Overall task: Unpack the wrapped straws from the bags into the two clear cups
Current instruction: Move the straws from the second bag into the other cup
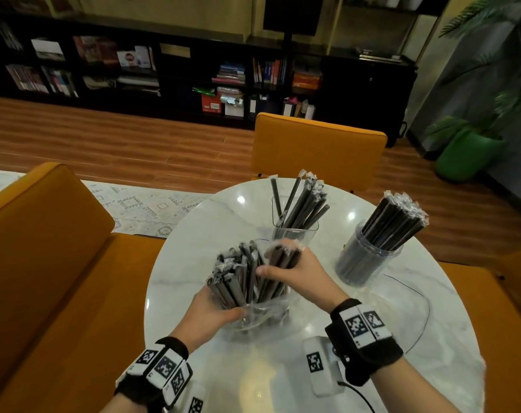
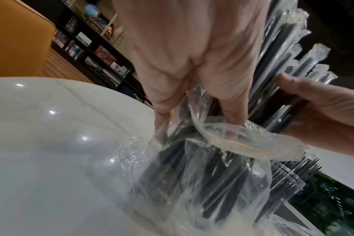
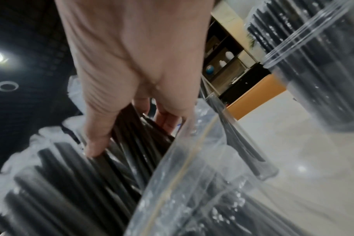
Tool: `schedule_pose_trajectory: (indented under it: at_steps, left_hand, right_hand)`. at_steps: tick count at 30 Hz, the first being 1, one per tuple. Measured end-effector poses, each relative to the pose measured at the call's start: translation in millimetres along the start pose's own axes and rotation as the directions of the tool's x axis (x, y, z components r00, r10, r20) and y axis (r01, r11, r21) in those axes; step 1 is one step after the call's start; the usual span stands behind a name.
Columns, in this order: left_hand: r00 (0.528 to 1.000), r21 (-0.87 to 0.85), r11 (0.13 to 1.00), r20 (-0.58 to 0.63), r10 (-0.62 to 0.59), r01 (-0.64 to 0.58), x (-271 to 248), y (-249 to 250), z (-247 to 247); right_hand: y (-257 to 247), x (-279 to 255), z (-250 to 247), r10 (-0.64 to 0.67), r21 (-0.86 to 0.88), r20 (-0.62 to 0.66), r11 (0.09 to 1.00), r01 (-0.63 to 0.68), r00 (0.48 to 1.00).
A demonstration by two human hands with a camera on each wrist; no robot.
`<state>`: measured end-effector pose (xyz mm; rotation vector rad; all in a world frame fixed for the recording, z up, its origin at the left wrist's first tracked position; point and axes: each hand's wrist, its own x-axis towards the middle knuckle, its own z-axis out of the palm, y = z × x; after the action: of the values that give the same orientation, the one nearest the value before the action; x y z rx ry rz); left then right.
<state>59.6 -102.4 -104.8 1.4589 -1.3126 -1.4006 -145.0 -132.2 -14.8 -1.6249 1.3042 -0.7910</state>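
A bunch of straws (image 1: 278, 259) is pinched by the right hand (image 1: 295, 272) inside the bag (image 1: 259, 314), whose mouth is gripped by the left hand (image 1: 211, 312) on the table (image 1: 372, 323). Lifting the bunch clear and dropping it into the half-filled cup (image 1: 295, 231) is judged next.

Legible text: none. You wear black wristbands (image 1: 363, 329) with white tags printed in black-and-white square code patterns, not letters or numbers. One more such pattern sits on the white device (image 1: 319, 365) lying on your counter (image 1: 193, 234). Books and boxes on the far shelves (image 1: 134, 64) carry print too blurred and small to read.
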Motion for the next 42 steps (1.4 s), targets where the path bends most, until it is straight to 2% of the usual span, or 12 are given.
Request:
schedule_pose_trajectory:
  at_steps: [3, 9, 13, 16, 20, 22, 24, 27, 30, 38, 41, 42]
  left_hand:
    - [1.0, -0.008, 1.0, 0.008, 0.0, 0.0, 0, 2, 1]
    - [1.0, -0.01, 1.0, -0.001, 0.003, -0.003, 1, 0, 2]
    - [1.0, -0.037, 0.999, 0.009, -0.024, 0.024, 2, -2, 0]
    - [0.999, -0.068, 0.997, 0.005, -0.04, 0.04, 1, -5, 0]
    - [0.999, -0.046, 0.998, 0.01, -0.032, 0.033, 0, -3, 2]
    - [1.0, -0.051, 0.998, 0.009, -0.03, 0.03, 1, -3, 2]
    - [1.0, -0.055, 0.998, 0.003, -0.029, 0.029, 0, -3, 2]
    - [1.0, -0.044, 0.999, -0.011, -0.022, 0.022, 0, -3, 0]
    - [0.999, -0.05, 0.998, -0.017, -0.035, 0.035, 1, -5, -1]
    - [0.999, -0.043, 0.998, -0.01, -0.045, 0.045, 2, -5, -1]
    - [0.999, -0.043, 0.998, 0.0, -0.044, 0.044, 1, -3, 0]
    - [0.999, -0.044, 0.998, 0.004, -0.041, 0.041, 0, 0, 0]
  right_hand:
    - [-9, -1, -12, 0.021, 0.116, -0.116, 0.993, -0.007, 0.993]
    - [-57, -4, -43, -0.004, 0.229, -0.221, 0.972, 0.056, 0.975]
    - [-111, 2, -86, -0.148, 0.288, -0.242, 0.933, 0.217, 0.959]
    - [-152, 11, -120, -0.278, 0.334, -0.311, 0.864, 0.378, 0.909]
    - [-173, 43, -137, -0.404, 0.215, -0.437, 0.821, 0.529, 0.804]
    - [-158, 68, -125, -0.39, 0.099, -0.468, 0.869, 0.485, 0.793]
    - [-125, 91, -105, -0.301, 0.019, -0.452, 0.938, 0.346, 0.84]
    - [-68, 107, -76, -0.083, 0.018, -0.392, 0.995, 0.097, 0.916]
    - [-41, 106, -69, 0.024, 0.049, -0.413, 0.999, -0.004, 0.91]
    - [-62, 90, -115, -0.152, -0.245, -0.387, 0.968, 0.057, 0.91]
    - [-68, 88, -109, -0.25, -0.445, -0.344, 0.892, 0.077, 0.905]
    - [-67, 91, -104, -0.236, -0.496, -0.311, 0.867, 0.055, 0.92]
